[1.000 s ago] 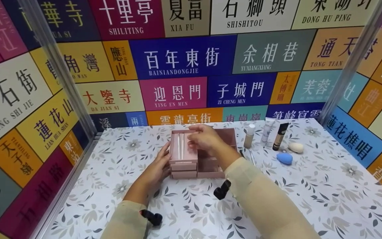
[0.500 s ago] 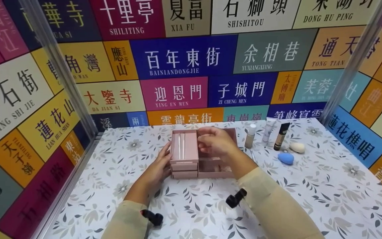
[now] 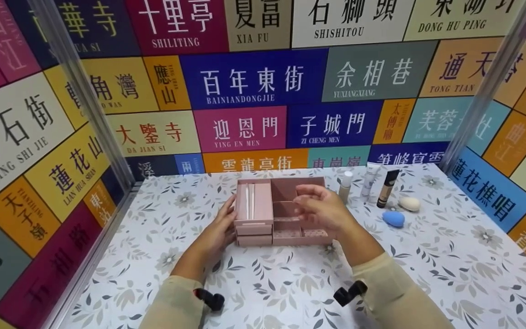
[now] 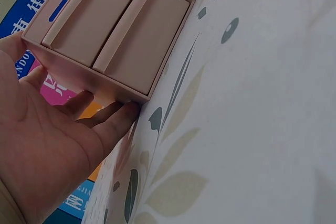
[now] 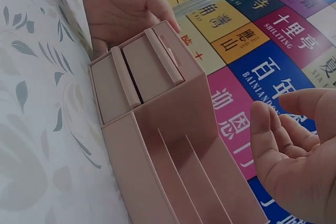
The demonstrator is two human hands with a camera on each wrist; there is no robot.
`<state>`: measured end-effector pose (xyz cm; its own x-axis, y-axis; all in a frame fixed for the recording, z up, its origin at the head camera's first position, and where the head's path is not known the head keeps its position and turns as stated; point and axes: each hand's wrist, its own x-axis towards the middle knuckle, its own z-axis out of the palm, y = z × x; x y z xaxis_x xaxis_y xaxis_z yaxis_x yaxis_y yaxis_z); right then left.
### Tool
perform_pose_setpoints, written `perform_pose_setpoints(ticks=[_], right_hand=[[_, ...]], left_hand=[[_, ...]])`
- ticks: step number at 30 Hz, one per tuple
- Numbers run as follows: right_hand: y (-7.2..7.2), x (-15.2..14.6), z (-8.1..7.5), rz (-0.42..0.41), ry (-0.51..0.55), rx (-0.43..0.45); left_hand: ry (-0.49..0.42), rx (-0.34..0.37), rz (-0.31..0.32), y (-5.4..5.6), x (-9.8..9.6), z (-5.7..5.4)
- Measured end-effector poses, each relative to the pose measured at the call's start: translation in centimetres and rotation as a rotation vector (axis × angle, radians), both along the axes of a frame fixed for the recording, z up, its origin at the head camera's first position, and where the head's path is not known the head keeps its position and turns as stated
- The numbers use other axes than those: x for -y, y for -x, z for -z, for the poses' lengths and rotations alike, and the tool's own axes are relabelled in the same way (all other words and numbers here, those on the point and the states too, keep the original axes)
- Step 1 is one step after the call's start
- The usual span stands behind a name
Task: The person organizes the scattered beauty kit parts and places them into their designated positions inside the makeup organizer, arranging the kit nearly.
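Observation:
A pink desktop organizer stands on the table, with two drawers at its left and divided compartments at its right. Two slim white sticks lie in its top left tray; their exact kind is unclear. My left hand rests against the organizer's left side, its fingers touching the wall without wrapping round it, as the left wrist view shows. Over the right-hand compartments hovers my right hand, fingers loosely bent. The right wrist view shows nothing in that hand, which is apart from the organizer.
Right of the organizer stand a foundation bottle, a pale tube and a black-capped beige tube. A blue makeup sponge and a cream one lie beside them. Sign-patterned walls enclose the table.
My right hand has moved right, from over the top left tray to over the right-hand compartments, uncovering the tray. The left hand has stayed against the organizer's side.

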<state>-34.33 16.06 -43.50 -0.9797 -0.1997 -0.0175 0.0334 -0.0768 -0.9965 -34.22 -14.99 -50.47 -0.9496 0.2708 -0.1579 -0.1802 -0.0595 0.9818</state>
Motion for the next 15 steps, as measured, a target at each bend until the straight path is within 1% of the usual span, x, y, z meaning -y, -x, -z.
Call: perform_pose_setpoints(ticks=[4,7,15], right_hand=[[-0.5,-0.8,0.5,0.000,0.003,-0.003],[-0.8,-1.5,0.7,0.009,0.006,-0.003],[-0.9,-4.5,1.1,0.040,-0.058,0.003]], left_hand=[[0.012,0.038,-0.013,0.0,0.1,0.0],[0.015,0.054,-0.017,0.0,0.1,0.0],[0.013,0.022,-0.003,0.1,0.2,0.0]])
